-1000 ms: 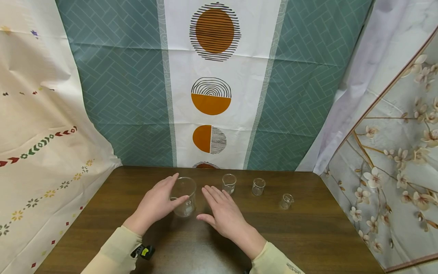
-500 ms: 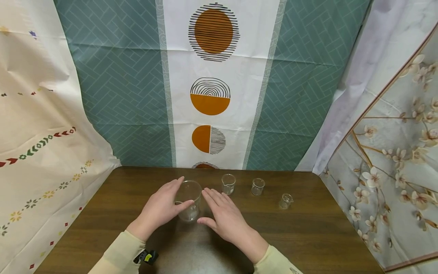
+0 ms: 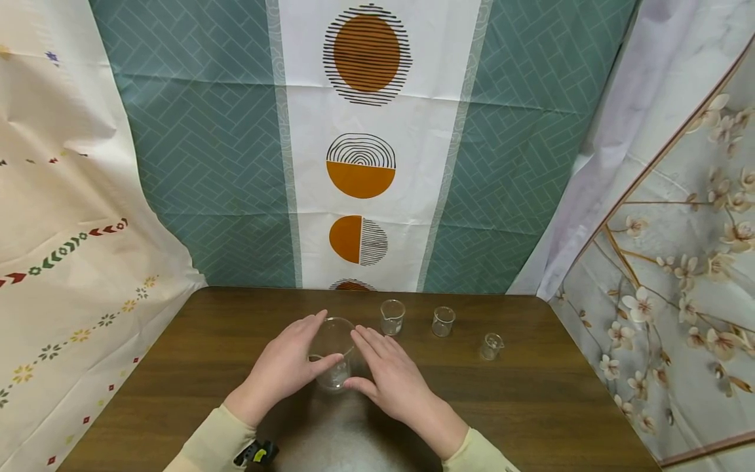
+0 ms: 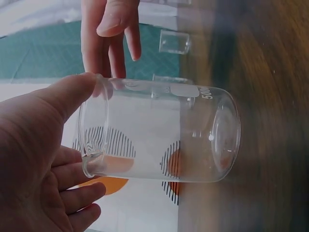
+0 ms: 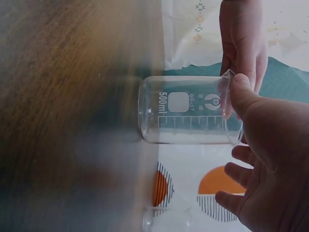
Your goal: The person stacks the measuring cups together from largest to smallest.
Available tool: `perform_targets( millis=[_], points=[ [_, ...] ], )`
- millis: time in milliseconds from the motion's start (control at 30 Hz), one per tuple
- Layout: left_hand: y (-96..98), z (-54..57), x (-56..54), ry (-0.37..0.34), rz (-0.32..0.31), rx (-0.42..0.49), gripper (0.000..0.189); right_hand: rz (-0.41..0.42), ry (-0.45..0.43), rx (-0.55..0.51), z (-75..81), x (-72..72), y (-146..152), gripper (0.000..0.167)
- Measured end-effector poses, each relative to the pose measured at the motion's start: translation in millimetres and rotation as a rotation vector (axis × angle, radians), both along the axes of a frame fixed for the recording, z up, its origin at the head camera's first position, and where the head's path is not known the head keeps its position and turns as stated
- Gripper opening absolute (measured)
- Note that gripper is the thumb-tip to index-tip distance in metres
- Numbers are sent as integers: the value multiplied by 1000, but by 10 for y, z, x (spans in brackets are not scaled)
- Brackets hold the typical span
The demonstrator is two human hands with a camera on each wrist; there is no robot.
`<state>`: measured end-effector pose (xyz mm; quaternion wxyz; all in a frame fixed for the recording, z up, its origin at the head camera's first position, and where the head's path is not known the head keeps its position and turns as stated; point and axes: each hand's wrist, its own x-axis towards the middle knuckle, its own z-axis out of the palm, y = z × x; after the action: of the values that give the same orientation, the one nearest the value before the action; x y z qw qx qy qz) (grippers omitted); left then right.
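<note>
A clear 500 ml glass beaker (image 3: 335,379) stands upright on the wooden table, its rim up between both hands. My left hand (image 3: 284,364) grips it near the rim from the left, thumb on the near side and fingers round the far side. From the right, my right hand (image 3: 394,377) has its fingers extended and its thumb apart, with fingertips right at the beaker's rim. In the right wrist view the beaker (image 5: 181,108) shows its white 500 ml print and scale, with the right thumb overlapping the rim.
Three smaller glass beakers stand in a row to the right: one with a spout (image 3: 392,321), another (image 3: 443,324), and the smallest beaker (image 3: 491,347). A patterned curtain (image 3: 366,255) hangs behind the brown table (image 3: 531,406), with other cloths at both sides.
The large beaker has moved right and toward me along with my left hand, up to my right hand. My right hand has barely moved; the small beakers stay put.
</note>
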<state>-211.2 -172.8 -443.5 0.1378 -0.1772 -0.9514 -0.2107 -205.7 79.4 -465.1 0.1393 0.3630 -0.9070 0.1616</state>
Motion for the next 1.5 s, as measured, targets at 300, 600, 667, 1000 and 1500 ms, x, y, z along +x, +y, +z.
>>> perform_targets(
  millis=[300,600,667,1000,1500],
  points=[
    [55,7,43,-8,-8,2,96,17,17,-15,8,30,47,85],
    [103,1,53,31,-15,-2,97,17,12,12,76,52,120,81],
    [117,7,59,37,-20,3,97,15,33,14,82,53,131,82],
    [176,9,126,29,-29,-10,97,13,7,5,94,131,193,82],
    [224,-40,181,78,-74,-37,104,34,37,39,87,176,293,85]
  ],
)
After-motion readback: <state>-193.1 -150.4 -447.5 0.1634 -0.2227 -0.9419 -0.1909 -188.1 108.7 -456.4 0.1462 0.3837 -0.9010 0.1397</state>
